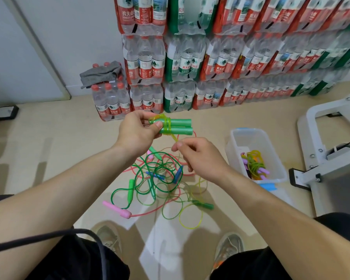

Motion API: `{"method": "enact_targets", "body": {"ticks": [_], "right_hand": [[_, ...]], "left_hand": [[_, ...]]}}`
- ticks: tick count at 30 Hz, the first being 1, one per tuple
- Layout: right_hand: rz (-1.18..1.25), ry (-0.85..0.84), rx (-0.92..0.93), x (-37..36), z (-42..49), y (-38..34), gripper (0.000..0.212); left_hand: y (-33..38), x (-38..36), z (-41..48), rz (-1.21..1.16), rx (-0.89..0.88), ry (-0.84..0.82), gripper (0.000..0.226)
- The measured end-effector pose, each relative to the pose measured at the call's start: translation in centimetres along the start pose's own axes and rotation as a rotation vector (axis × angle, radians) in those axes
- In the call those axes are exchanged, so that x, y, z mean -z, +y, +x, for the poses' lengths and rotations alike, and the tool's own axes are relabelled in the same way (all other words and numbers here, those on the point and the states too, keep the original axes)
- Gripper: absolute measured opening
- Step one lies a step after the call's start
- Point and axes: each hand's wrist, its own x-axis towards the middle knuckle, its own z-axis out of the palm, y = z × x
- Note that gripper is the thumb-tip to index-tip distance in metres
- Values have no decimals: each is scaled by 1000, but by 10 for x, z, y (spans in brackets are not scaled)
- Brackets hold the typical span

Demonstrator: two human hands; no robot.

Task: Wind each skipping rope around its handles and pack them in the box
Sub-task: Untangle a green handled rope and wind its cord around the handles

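Observation:
My left hand [137, 131] grips two green handles [179, 126] held side by side, with a few turns of yellow-green rope around them. My right hand [198, 156] pinches the free length of that rope [175, 138] just below the handles. Under my hands, a tangled pile of skipping ropes [160, 184] lies on the floor, with green, pink and blue handles. A clear plastic box [236, 138] stands on the floor to the right and holds a wound rope with purple handles [255, 165].
Shrink-wrapped packs of water bottles [210, 57] are stacked along the back wall. A grey cloth [101, 74] lies on one pack. A white metal frame [331, 138] stands at the right. My shoes [229, 246] are near the bottom, and a dark cable [49, 237] crosses my left leg.

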Motion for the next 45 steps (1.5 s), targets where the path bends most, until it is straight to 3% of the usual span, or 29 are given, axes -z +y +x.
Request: {"method": "enact_targets", "body": {"ticks": [3,5,7,10,17,19,23,28,33,37,41,45], "right_hand": [[-161,-34,88,0,-4,-9,22],[-247,-10,125,2,-5,-13,33],[-328,53,160,9,-3,-14,36],[-320,140,184,26,4,-13,18],[-53,60,201,47,14,-4,7],[-4,25,204,52,15,-3,13],[144,-46,189,63,15,2,10],[492,-113,-3,60,16,7,8],[687,-103,-221,25,12,8,26],[539,-41,-276,-3,7,15,41],[188,32,-121,-15,3,15,42],[-106,93,71,-13,-1,2,30]], "left_hand": [[-2,-2,2,336,-204,67,14],[-3,-5,0,505,-333,47,16],[-4,-8,-2,555,-364,11,17],[-6,-6,2,576,-348,-52,16],[1,-7,-1,657,-411,-344,18],[3,-7,-3,625,-397,-391,18],[12,-3,-8,319,-225,-490,14],[14,-4,-17,1,-48,-561,15],[11,-4,-18,-231,78,-465,16],[10,-2,-12,-333,105,-288,12],[8,2,-2,-192,49,-59,8],[0,2,7,216,-126,95,13]]}}
